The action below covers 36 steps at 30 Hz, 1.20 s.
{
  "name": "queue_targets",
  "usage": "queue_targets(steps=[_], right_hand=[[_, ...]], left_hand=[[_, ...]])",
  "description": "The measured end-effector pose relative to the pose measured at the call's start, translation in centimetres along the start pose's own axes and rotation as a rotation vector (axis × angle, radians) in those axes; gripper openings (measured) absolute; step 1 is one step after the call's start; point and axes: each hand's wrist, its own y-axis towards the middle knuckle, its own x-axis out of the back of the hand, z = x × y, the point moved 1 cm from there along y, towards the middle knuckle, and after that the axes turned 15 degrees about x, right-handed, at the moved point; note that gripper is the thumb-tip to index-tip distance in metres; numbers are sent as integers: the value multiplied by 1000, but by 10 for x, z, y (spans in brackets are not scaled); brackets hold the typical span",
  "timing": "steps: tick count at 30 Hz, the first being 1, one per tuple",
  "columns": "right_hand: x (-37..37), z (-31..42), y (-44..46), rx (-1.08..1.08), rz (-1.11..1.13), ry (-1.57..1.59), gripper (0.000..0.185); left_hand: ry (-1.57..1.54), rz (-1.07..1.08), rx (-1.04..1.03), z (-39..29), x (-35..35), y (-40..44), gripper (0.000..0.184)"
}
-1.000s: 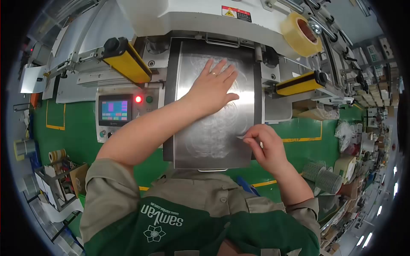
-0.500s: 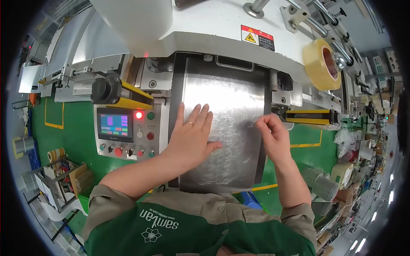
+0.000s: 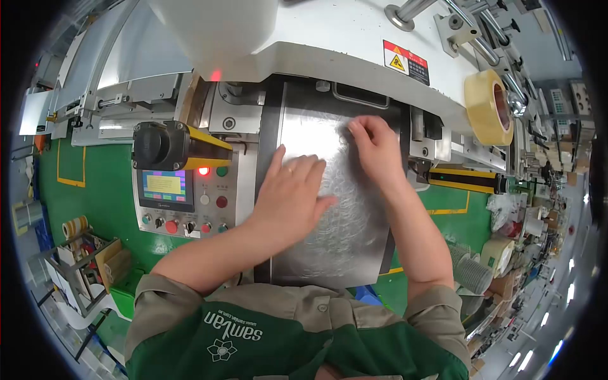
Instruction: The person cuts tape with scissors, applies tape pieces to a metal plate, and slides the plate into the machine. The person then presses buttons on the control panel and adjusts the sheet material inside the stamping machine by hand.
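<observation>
A shiny metal plate point(image 3: 342, 244) with many swirling scuff marks lies in front of me on a darker flat bed point(image 3: 268, 142) under the machine. My left hand point(image 3: 292, 193) rests on the plate's left side, fingers spread and thumb pointing right. Over the plate's upper right is my right hand point(image 3: 378, 152), its thumb and fingertips pinched together close to the surface. Whatever the pinch holds, if anything, is too small to make out. A metal handle point(image 3: 361, 101) sits at the far end of the bed.
A control panel point(image 3: 212, 206) with a lit screen point(image 3: 166, 189) and several buttons stands at left. Yellow-and-black bars point(image 3: 206, 147) flank the bed. A tape roll point(image 3: 487, 107) hangs at upper right, beside the white machine body point(image 3: 329, 38). Shelves and boxes line the right.
My right hand has moved up and left, from the plate's right edge to over its upper part. My left hand stays on the plate, fingers slightly more bent. A yellow box now shows on the screen.
</observation>
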Motion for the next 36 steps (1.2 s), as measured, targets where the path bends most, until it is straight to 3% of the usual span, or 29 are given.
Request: queue_targets(steps=[4, 21, 23, 25, 28, 29, 31, 32, 34, 35, 36], right_hand=[[-19, -6, 17, -32, 12, -166, 27], [-31, 4, 31, -146, 1, -264, 30], [-30, -2, 22, -59, -72, -282, 34], [-15, 6, -19, -23, -115, -225, 55], [13, 37, -94, 77, -50, -98, 48], [24, 46, -123, 105, -20, -70, 41], [43, 72, -179, -62, 134, 209, 17], [48, 70, -213, -151, 256, 336, 14], [55, 69, -266, -438, 534, 586, 18], [53, 74, -282, -529, 586, 671, 26], [42, 58, -310, -574, 629, 652, 29]], left_hand=[[-62, -199, -2, 13, -1, 28, 45], [175, -309, 31, 17, -20, 72, 36], [201, -305, 39, 17, -21, 75, 36], [282, -348, 18, 16, -25, 80, 38], [391, -346, 4, 12, -30, 86, 40], [350, -277, 24, 9, -25, 86, 41], [94, -196, 206, 9, -21, 89, 36], [-3, -221, 291, 16, -20, 100, 30], [-673, -223, 500, 27, -15, 109, 29], [-1181, -26, 693, 28, -11, 112, 18], [-1399, -6, 678, 33, -10, 120, 15]])
